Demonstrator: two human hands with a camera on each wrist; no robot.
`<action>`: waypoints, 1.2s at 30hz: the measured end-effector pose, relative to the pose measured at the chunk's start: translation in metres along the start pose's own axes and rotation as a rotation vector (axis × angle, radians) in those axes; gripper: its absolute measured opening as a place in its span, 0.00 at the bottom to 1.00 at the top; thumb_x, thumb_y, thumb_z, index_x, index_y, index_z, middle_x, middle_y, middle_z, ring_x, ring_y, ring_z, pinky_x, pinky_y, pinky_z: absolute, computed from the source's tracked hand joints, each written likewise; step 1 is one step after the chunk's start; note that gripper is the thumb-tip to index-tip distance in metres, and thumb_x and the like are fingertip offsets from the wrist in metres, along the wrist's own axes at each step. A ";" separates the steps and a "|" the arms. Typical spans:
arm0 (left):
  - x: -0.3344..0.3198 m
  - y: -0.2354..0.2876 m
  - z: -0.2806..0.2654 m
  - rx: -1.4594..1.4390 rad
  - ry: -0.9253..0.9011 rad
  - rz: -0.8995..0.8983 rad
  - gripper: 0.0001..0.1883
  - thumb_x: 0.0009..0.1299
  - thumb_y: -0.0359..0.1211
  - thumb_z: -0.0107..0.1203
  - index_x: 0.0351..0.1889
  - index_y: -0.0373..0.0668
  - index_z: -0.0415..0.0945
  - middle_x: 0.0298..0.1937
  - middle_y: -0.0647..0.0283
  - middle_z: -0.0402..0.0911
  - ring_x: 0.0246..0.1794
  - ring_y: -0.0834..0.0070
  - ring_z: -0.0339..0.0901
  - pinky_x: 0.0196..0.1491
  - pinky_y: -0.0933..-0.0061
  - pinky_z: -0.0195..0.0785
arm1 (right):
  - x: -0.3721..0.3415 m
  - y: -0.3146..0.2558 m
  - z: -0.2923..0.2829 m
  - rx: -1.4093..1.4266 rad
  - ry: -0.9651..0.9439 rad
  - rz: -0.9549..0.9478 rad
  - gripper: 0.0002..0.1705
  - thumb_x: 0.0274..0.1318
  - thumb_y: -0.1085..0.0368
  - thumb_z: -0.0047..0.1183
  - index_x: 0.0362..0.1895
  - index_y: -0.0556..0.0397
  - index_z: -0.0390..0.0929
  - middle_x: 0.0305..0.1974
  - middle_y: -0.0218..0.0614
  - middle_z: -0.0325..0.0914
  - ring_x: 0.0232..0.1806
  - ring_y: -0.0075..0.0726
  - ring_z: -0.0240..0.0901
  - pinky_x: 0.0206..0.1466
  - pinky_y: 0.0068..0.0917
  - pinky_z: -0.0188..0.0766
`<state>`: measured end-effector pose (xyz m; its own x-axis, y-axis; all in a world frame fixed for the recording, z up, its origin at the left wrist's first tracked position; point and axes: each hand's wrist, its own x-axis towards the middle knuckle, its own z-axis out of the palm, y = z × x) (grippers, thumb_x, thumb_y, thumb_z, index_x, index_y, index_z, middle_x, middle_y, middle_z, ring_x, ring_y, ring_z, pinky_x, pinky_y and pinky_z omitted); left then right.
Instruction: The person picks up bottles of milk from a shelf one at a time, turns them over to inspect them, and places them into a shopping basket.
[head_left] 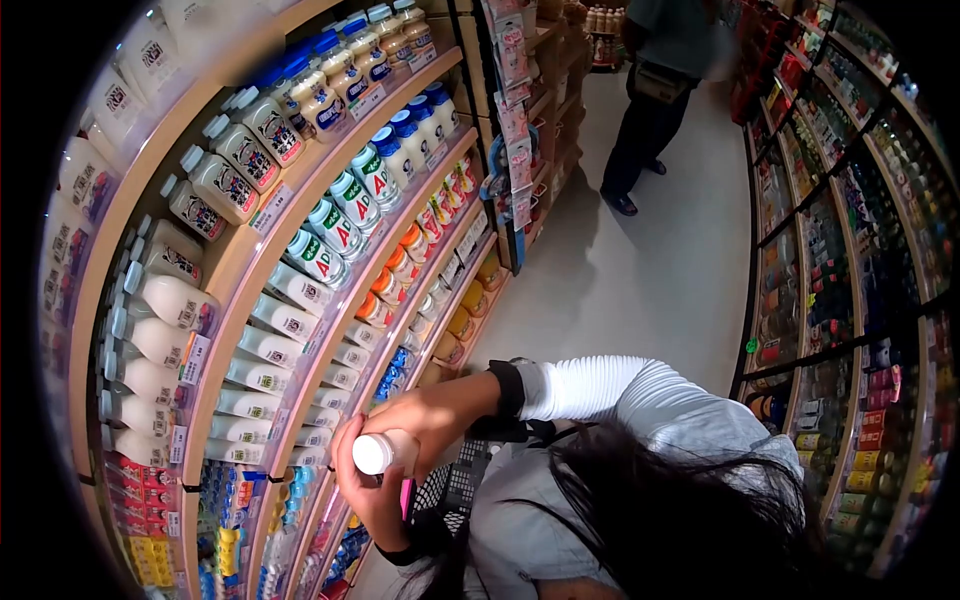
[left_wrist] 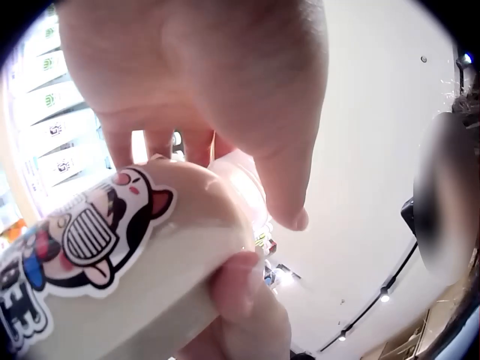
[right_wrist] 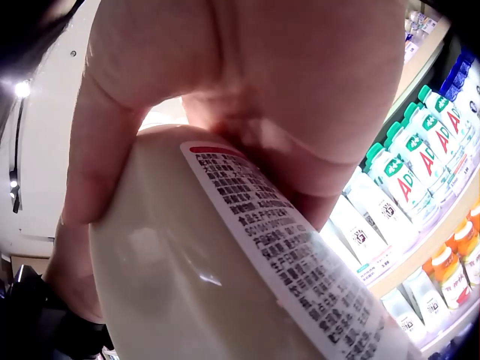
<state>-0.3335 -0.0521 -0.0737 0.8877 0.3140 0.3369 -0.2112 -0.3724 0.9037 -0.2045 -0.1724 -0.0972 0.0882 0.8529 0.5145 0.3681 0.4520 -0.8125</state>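
A white-capped bottle of milk (head_left: 375, 453) is held in front of the shelves by both hands. My right hand (head_left: 428, 412) grips it from above in the head view, and my left hand (head_left: 376, 508) curls round it from below, near the cap. In the left wrist view the creamy bottle (left_wrist: 176, 247) shows a cartoon label, with a thumb (left_wrist: 238, 283) pressed against its side. The right wrist view shows the milk bottle (right_wrist: 161, 255) with a printed text label, and the right hand (right_wrist: 247, 82) over its end.
Curved shelves hold cartoon-labelled bottles (head_left: 222, 185), green-capped bottles (head_left: 338, 228) and pale cartons (head_left: 265, 345). A black basket (head_left: 455, 485) hangs below the hands. Farther along the aisle stands another person (head_left: 650, 110). More stocked shelves (head_left: 850, 300) line the right side.
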 end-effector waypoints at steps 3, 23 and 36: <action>-0.007 -0.005 -0.006 0.035 0.005 -0.059 0.27 0.46 0.30 0.60 0.47 0.35 0.71 0.53 0.55 0.67 0.56 0.64 0.64 0.59 0.66 0.55 | -0.001 0.011 0.010 -0.007 -0.016 0.065 0.37 0.24 0.61 0.71 0.45 0.55 0.69 0.40 0.44 0.72 0.45 0.45 0.70 0.48 0.33 0.65; -0.039 -0.040 0.001 0.317 0.175 -0.021 0.27 0.40 0.30 0.70 0.40 0.41 0.72 0.42 0.61 0.66 0.44 0.67 0.66 0.43 0.72 0.63 | -0.015 0.044 0.024 0.178 -0.148 0.387 0.42 0.28 0.65 0.68 0.54 0.55 0.65 0.46 0.41 0.71 0.49 0.38 0.68 0.51 0.30 0.65; -0.127 -0.210 0.051 0.184 -0.043 -0.578 0.23 0.47 0.31 0.67 0.39 0.39 0.67 0.36 0.57 0.70 0.36 0.61 0.70 0.38 0.69 0.64 | -0.114 0.206 0.101 0.179 -0.410 0.873 0.39 0.23 0.67 0.69 0.48 0.54 0.66 0.44 0.40 0.69 0.48 0.42 0.67 0.51 0.30 0.64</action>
<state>-0.3810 -0.0581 -0.3199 0.8543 0.4759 -0.2092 0.3805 -0.2982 0.8754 -0.2317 -0.1503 -0.3512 -0.0779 0.9155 -0.3948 0.1770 -0.3770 -0.9091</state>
